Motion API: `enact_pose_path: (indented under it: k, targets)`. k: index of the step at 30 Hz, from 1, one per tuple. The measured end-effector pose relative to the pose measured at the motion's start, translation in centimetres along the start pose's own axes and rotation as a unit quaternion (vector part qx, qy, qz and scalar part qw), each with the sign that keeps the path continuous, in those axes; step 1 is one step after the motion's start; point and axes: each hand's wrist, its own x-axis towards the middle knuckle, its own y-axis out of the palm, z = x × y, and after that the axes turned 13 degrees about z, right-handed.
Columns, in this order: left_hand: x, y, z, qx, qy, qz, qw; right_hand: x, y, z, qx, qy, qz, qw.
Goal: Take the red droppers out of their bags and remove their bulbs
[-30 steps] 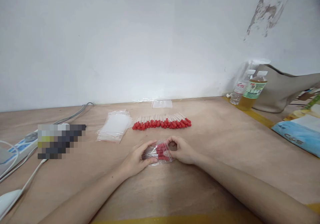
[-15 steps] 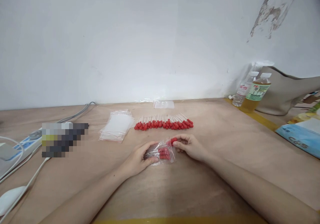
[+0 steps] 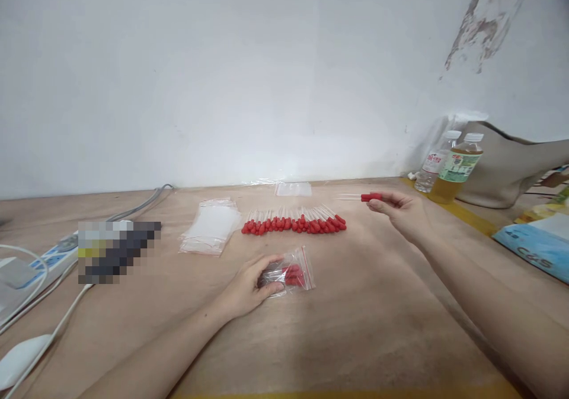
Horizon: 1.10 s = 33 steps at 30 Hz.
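Note:
My left hand [image 3: 251, 286] is closed on a clear zip bag [image 3: 309, 277], thumb in front and fingers behind. Inside the bag lie a few droppers [image 3: 293, 275] with red bulbs and clear stems. My right hand [image 3: 402, 212] is raised to the right of the dropper row, pinching a red-bulbed dropper [image 3: 371, 197] whose clear stem points left; whether a second one is with it I cannot tell. Beyond the bag, a row of several droppers [image 3: 288, 224] lies on the table, bulbs toward me.
A stack of flat zip bags [image 3: 211, 224] lies left of the row, another bag [image 3: 293, 189] near the wall. At left are a power strip [image 3: 53, 262] with cables and a white mouse [image 3: 24, 357]. Bottles [image 3: 457, 171], a grey bag [image 3: 493, 168] and a blue tissue pack [image 3: 528, 248] stand right.
My right hand has moved from the zip bag's opening up and to the right, with red-bulbed dropper in its fingers. My left hand stays on the bag.

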Motion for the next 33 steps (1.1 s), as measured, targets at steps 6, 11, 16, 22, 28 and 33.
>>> enact_pose_path:
  k: [6, 11, 16, 22, 28, 33]
  targets:
    - [0.1, -0.1, -0.1, 0.003, 0.015, -0.003, 1.0, 0.7, 2.6, -4.6, -0.235, -0.122, 0.028, 0.964]
    - [0.1, -0.3, -0.3, 0.001, 0.027, 0.005, 1.0, 0.6, 3.0, -5.4, -0.288, -0.122, 0.144, 0.939]
    - [0.1, -0.3, -0.3, 0.004, 0.03, 0.007, 1.0, 0.4, 2.4, -5.2, -0.233, -0.093, 0.168, 0.953]
    - [0.2, -0.3, -0.1, 0.005, 0.041, 0.008, 0.999, 0.5, 2.4, -6.9, -0.127, 0.007, 0.033, 0.991]
    - [0.2, -0.3, -0.1, 0.007, 0.045, 0.004, 0.999, 0.5, 2.7, -8.0, -0.127, 0.058, -0.03, 0.99]
    - [0.1, -0.3, -0.3, 0.015, 0.046, 0.0, 0.999, 0.3, 2.9, -8.0, -0.162, 0.073, 0.011, 0.984]
